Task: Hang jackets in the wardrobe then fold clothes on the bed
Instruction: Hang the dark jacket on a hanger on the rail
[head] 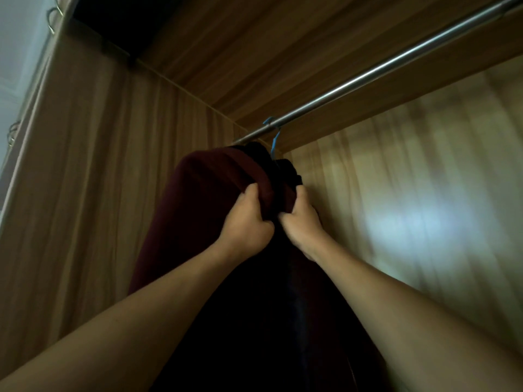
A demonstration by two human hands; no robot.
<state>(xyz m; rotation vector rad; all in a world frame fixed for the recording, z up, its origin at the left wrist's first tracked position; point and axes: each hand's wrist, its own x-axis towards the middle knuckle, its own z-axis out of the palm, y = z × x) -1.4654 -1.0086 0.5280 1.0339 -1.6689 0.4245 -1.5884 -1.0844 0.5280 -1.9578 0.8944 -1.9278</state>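
You've got nothing readable in this one, sorry. The dark red jacket (209,199), the blue hanger (275,142), the metal rail (368,77) and the wood panels of the wardrobe (99,165) all show plain surfaces, and the shot is dim and a bit blurry.

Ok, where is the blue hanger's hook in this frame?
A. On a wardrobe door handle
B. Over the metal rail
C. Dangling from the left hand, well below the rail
B: the blue hanger hook sits over the metal rail, while the left hand and right hand both grip the dark red jacket just below it.
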